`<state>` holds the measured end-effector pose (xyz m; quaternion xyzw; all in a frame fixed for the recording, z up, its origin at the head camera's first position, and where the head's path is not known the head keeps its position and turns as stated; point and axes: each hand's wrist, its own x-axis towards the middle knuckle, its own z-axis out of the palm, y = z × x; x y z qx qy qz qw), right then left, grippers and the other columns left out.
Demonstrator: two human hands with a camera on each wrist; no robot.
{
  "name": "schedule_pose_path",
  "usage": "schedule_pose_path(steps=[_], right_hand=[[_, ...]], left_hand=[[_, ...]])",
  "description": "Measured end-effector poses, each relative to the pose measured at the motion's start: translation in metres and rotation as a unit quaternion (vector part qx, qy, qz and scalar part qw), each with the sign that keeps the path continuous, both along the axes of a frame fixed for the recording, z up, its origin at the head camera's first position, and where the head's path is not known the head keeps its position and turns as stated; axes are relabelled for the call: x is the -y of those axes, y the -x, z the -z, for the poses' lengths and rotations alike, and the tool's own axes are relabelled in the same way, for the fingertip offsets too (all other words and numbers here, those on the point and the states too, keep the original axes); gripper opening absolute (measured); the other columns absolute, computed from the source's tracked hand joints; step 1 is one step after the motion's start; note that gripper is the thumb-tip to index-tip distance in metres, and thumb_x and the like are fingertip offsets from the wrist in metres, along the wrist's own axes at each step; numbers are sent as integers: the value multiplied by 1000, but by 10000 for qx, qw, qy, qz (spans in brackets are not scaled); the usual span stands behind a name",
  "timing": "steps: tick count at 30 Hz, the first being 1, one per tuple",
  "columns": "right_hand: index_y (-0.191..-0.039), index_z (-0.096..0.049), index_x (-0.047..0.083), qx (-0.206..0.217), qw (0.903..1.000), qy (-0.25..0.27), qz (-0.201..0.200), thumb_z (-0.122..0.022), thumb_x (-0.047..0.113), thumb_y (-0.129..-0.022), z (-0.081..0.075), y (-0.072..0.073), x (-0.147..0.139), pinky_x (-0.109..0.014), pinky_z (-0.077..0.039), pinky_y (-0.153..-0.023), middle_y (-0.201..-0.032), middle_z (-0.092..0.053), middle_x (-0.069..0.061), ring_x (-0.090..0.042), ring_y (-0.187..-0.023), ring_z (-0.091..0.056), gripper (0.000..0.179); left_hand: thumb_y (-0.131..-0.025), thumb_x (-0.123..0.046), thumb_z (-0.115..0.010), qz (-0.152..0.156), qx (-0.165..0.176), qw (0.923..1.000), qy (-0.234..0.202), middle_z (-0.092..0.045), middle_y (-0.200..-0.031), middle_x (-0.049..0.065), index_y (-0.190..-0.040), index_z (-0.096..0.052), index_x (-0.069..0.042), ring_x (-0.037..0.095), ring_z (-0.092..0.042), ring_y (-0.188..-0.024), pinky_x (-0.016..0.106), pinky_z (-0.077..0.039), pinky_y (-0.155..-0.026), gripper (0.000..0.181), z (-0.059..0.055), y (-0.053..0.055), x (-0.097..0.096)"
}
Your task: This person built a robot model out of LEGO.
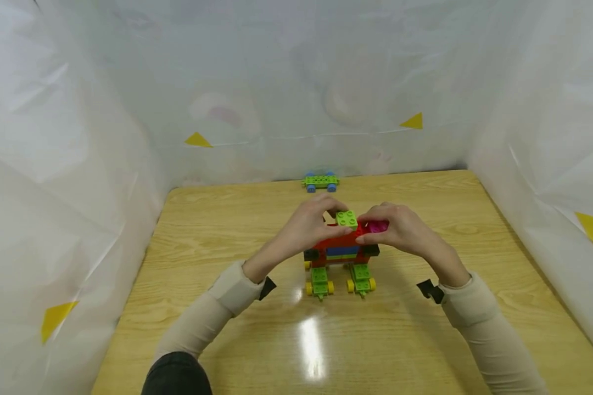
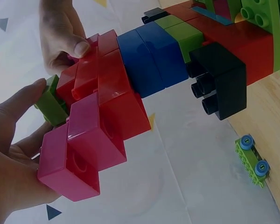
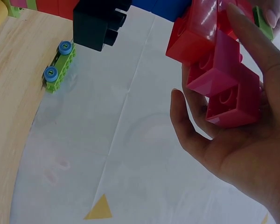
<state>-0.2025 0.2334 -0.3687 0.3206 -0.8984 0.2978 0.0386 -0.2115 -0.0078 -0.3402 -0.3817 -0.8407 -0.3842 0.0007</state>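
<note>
A figure of toy building bricks stands mid-table on two green wheeled bases [image 1: 319, 281] with yellow wheels. Its body has blue bricks [image 2: 151, 58], red bricks [image 1: 336, 242] on top and black bricks [image 2: 221, 79] at the sides. My left hand [image 1: 301, 226] pinches a lime green brick [image 1: 346, 219] at the top, thumb in front. From the other side my right hand [image 1: 406, 229] grips the red upper bricks, its thumb on their front. Stepped pink bricks [image 2: 84, 140] jut out at each side, near both palms; the right one [image 1: 378, 226] is partly covered by my fingers.
Against the back edge of the wooden table [image 1: 217, 219] stands another green wheeled base [image 1: 320, 181] with blue wheels. White sheeting [image 1: 286, 82] with yellow triangles encloses the back and both sides. Something dark [image 1: 177, 376] sits at the bottom edge, over the left sleeve.
</note>
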Motion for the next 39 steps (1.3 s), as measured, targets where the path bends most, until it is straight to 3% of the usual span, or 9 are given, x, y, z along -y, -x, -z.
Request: schedule_pose_path(steps=[11,24,31,39], right_hand=[[-105,-73,7,-192,9998,81,-77,-83,25,-76,0,0,0,-31,-48,-65,-97,-70,0,-12,-80,-57,36],[-106,-73,7,-50,10000,2,24,-82,28,-77,0,-1,0,-29,-47,-62,-96,-70,1,-11,-77,-54,36],[-106,-73,7,-63,10000,19,-7,-82,29,-76,0,-2,-1,-29,-47,-63,-97,-69,1,-11,-77,-54,38],[-106,-73,8,-97,9999,2,-41,-83,28,-76,0,-1,-2,-29,-47,-63,-97,-70,2,-10,-77,-54,37]], left_hand=[[-84,-21,-76,57,15,9999,157,-58,-101,5,-109,-66,-5,26,-56,-93,24,-43,-78,31,-2,1,-2],[-85,-23,-76,173,257,9991,294,-62,-104,5,-112,-65,-5,16,-55,-90,21,-45,-75,34,-3,10,-1],[-86,-23,-75,261,361,9983,372,-60,-106,7,-112,-64,-4,22,-56,-93,22,-45,-77,34,-3,12,-3],[-86,-22,-74,310,-12,9971,692,-59,-103,8,-109,-63,-3,23,-54,-93,25,-43,-79,32,-5,10,-5]])
